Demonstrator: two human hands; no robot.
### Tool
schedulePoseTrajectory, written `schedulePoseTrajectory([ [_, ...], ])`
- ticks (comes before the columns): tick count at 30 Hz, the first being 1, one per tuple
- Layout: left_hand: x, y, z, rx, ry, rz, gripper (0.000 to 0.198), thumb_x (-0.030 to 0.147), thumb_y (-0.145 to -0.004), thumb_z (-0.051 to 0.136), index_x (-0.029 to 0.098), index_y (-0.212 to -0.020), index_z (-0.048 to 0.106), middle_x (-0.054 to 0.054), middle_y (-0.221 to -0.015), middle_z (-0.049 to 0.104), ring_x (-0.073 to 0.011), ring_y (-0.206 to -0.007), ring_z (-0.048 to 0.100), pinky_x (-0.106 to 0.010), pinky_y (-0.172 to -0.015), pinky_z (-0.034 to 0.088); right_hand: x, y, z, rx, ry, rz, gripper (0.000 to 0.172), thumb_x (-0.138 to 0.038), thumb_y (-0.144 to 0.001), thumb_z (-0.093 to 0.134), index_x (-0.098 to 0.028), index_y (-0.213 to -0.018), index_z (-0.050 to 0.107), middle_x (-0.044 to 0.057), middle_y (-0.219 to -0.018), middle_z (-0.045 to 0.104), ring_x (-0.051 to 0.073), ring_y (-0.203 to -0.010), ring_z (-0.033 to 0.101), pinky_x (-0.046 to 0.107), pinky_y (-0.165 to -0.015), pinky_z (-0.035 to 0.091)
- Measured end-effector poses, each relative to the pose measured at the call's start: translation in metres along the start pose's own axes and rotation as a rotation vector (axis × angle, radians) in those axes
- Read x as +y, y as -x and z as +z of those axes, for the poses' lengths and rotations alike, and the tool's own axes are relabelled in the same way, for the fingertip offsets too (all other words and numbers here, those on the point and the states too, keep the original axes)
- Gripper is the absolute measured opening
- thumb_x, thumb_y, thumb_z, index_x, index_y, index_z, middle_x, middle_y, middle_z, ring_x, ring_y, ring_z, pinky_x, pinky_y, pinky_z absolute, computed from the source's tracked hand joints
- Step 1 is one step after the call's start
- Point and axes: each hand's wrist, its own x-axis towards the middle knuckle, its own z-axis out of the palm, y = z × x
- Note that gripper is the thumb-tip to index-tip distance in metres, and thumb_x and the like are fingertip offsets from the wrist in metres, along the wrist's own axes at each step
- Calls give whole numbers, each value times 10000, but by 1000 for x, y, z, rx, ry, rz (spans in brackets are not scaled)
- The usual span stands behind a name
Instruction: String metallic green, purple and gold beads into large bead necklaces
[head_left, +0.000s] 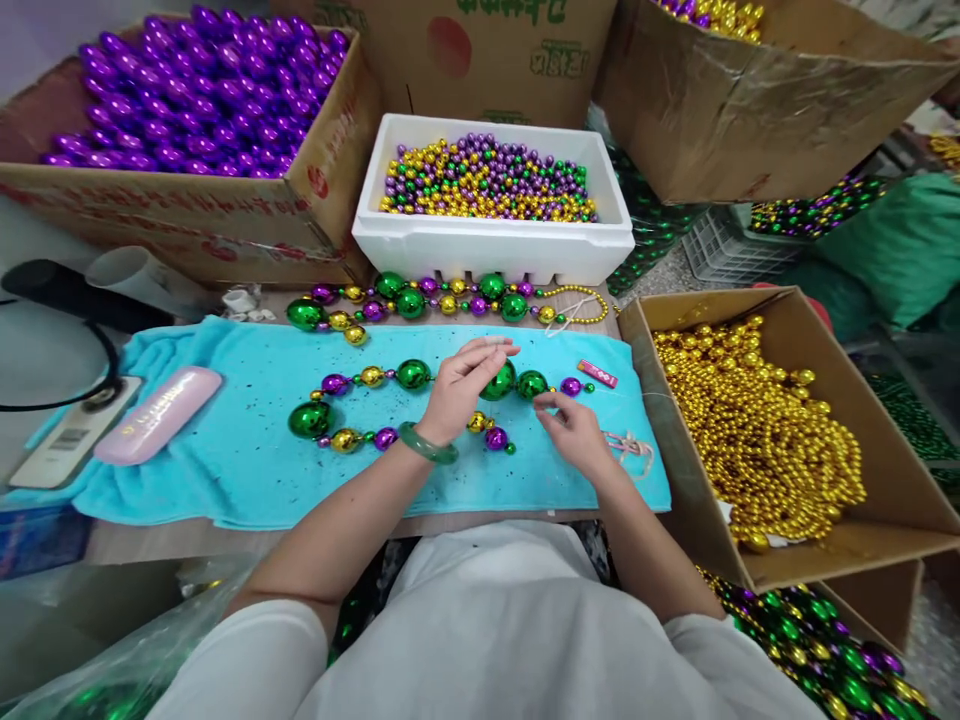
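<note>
A strand of shiny green, gold and purple beads (412, 374) lies in a sideways U on a light blue towel (255, 420). My left hand (466, 388), with a green bangle (428, 443) at its wrist, stretches its fingers over a large green bead (498, 381) in the upper row and seems to touch it. Just below another green bead (532, 384), my right hand (574, 428) has thumb and forefinger close together; whatever they pinch is too small to make out. A purple bead (571, 387) ends the upper row.
A finished-looking bead necklace (410, 302) lies behind the towel. A white foam box (487, 245) of small beads and a carton (315, 190) of purple beads stand behind. At right is a carton (675, 480) of gold bead strands. A pink case (159, 415) rests at left.
</note>
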Motion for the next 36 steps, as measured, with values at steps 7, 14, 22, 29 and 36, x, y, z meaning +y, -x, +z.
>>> schedulePoseTrajectory([
  [7, 31, -9, 10, -232, -161, 93, 186, 345, -832, 627, 263, -937, 757, -65, -1229, 638, -260, -1196, 543, -466, -1055, 392, -56, -8, -14, 1, -289, -305, 238, -358, -788, 656, -234, -991, 674, 57, -1042, 661, 161, -785, 575, 295, -674, 466],
  [14, 43, -12, 11, -206, -115, 133, 165, 330, -840, 625, 269, -916, 759, -49, -1169, 667, -251, -1182, 551, -472, -1055, 393, -50, -17, -3, -108, -220, -290, 97, -308, -763, 665, -215, -737, 677, 31, -808, 678, 173, -774, 583, 316, -715, 460],
  [22, 58, -17, 15, -125, 89, 101, 143, 342, -820, 654, 253, -849, 762, -41, -1054, 694, -241, -1135, 573, -455, -1027, 416, -36, -15, 16, -198, -418, -87, 153, -338, -720, 682, -208, -800, 676, 5, -746, 664, 107, -560, 509, 255, -542, 425],
  [29, 59, -22, 17, -36, 205, 158, 151, 348, -835, 639, 252, -846, 756, -31, -1048, 673, -238, -1124, 580, -457, -989, 448, -48, -9, 26, -306, -427, -95, 156, -357, -722, 682, -204, -745, 666, 13, -721, 662, 122, -606, 556, 273, -600, 466],
  [36, 52, -28, 6, -50, 228, 83, 260, 406, -820, 647, 249, -1015, 713, -58, -1162, 652, -249, -1190, 547, -432, -981, 460, -50, -7, 32, -334, -545, -42, 319, -513, -762, 619, -221, -799, 498, -2, -679, 652, 104, -537, 558, 201, -436, 391],
])
